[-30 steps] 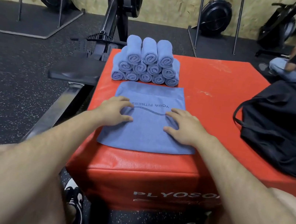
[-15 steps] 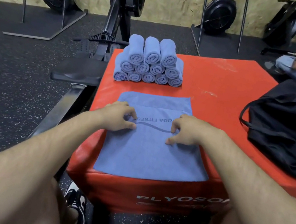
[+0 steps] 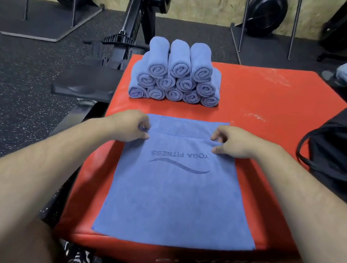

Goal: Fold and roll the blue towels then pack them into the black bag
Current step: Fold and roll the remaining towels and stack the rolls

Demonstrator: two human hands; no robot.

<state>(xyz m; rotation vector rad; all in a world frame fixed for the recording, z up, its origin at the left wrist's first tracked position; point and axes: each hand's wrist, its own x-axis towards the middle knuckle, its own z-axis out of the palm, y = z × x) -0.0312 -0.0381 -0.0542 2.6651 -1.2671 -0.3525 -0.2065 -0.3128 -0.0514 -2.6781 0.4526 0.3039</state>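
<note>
Rowing machine (image 3: 138, 19) stands at far left. Left hand (image 3: 130, 125) pinches the left end of a folded edge on a flat blue towel (image 3: 176, 195), which is spread on the near part of a red padded box (image 3: 275, 97). Rolled towels (image 3: 177, 75) are stacked at the box's far side. Right hand (image 3: 234, 142) pinches the fold's right end. Black bag (image 3: 345, 158) lies on the box's right side.
</note>
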